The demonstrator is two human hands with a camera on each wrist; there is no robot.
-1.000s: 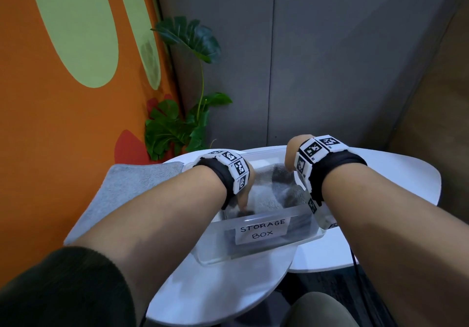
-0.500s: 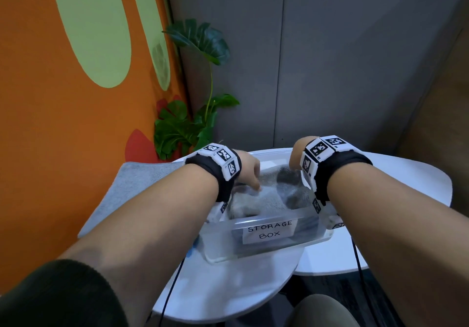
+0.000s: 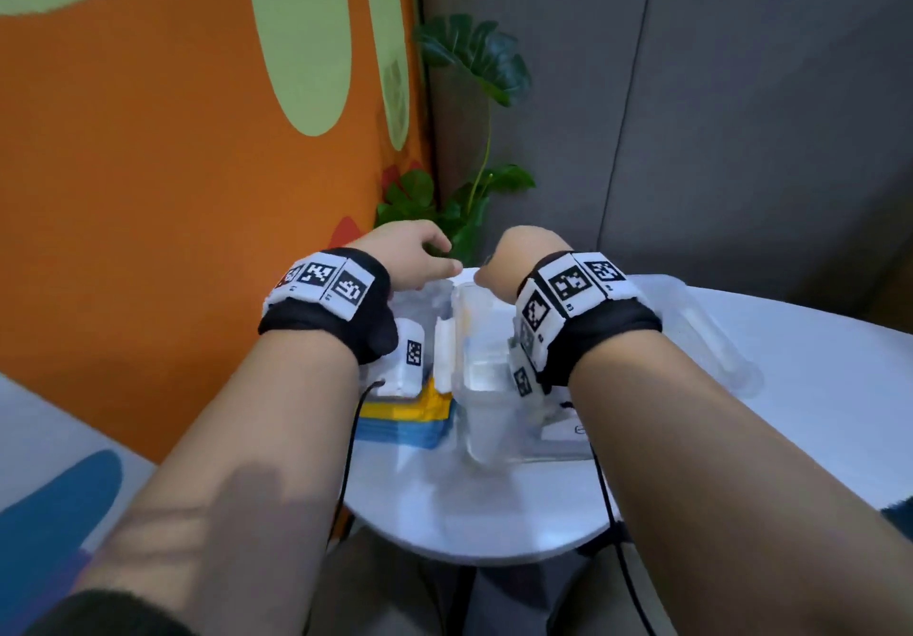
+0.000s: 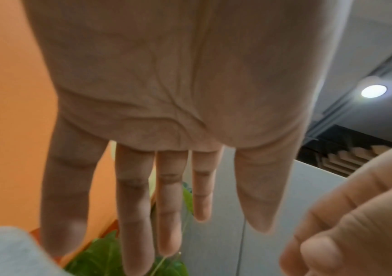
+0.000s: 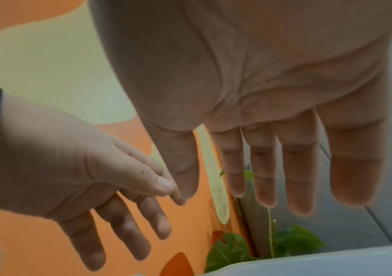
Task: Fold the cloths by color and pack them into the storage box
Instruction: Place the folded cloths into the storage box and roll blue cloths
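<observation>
Head view has both my hands raised side by side above the far rim of the clear plastic storage box (image 3: 499, 388), which sits on the round white table (image 3: 494, 512) right in front of me. Both wrist views show the same thing: my left hand (image 4: 166, 112) has its fingers straight and loosely spread with nothing in it, and my right hand (image 5: 249, 93) is just as flat and bare. The two hands are close together, thumb sides nearly meeting, but neither touches the box.

My forearms cover most of the box, so I cannot tell how many cloths are inside or how they lie. A stack of folded cloths in yellow and blue (image 3: 410, 413) lies just left of the box, partly under my left wrist; whether it rests on the table or in a second compartment I cannot make out. A clear plastic lid (image 3: 711, 339) lies on the table to the right of the box.

My guess is that I am between items, hands freed and hovering after a placement. Next I likely need to lower my left hand to the yellow and blue stack, grip it from both sides so the folds stay together, and set it flat into the box.
</observation>
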